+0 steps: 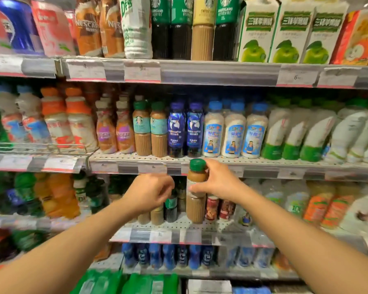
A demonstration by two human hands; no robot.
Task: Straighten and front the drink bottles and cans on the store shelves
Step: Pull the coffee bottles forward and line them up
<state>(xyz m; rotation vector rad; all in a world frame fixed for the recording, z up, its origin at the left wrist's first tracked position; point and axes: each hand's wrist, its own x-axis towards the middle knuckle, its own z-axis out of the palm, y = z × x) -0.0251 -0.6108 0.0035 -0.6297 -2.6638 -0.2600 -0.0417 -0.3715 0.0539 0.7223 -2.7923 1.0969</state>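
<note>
A right hand [218, 181] grips a green-capped coffee bottle [197, 190] upright before the shelf [179, 230]. The left hand [151, 192], fingers curled, reaches among shelved bottles; its grasp cannot be made out.

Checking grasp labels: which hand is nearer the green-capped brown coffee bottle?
Right. The right hand grips the green-capped brown coffee bottle; the left hand is apart, to its left.

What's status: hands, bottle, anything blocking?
Right hand grips green-capped coffee bottle, upright. Left hand curled at dark bottle; grip unclear. Red cans crowd right.

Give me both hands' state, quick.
Left hand: fingers curled at the shelf bottles, grip hidden; cannot tell.
Right hand: holding green-capped coffee bottle.
</note>
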